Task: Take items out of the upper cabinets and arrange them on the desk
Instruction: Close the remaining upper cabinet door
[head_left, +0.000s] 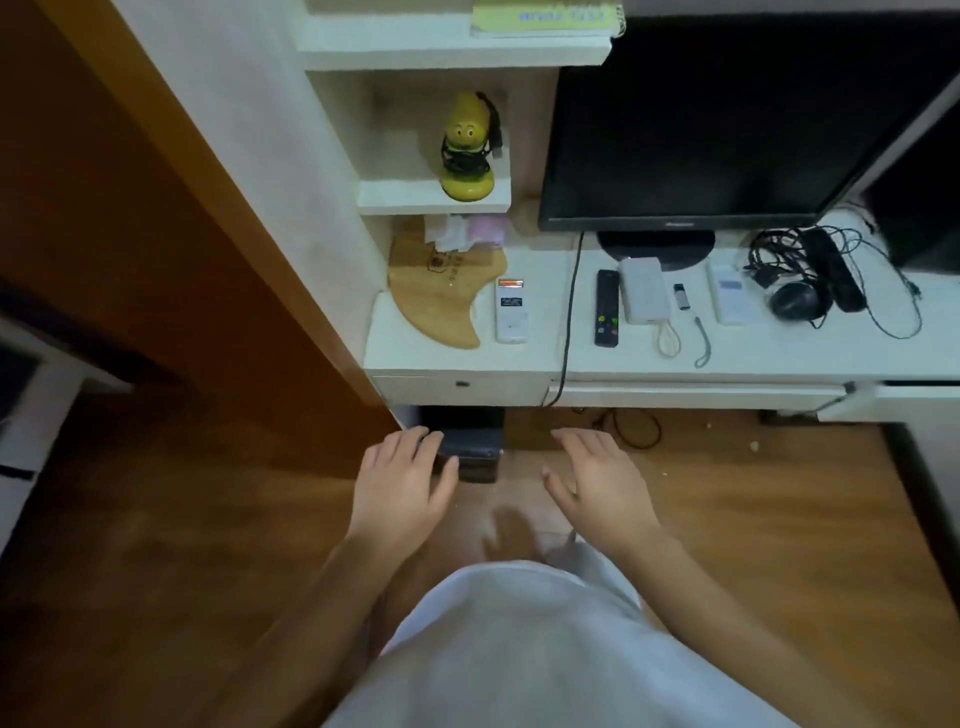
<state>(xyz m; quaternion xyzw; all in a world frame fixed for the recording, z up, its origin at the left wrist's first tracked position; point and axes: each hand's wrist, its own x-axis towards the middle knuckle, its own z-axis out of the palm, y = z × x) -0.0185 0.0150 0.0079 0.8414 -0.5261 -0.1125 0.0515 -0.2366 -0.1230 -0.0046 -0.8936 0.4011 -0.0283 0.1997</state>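
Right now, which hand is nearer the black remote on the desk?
Right. The right hand hovers straight in front of the black remote, short of the desk; the left hand is farther to its left.

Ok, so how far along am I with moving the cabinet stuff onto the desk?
Done, seemingly: a white remote, black remote, power bank and mouse lie in a row on the desk. In hand: nothing; left hand and right hand are both open and empty over the floor. Left: unclear, the upper cabinets are out of view.

head-worn view, downward toward desk
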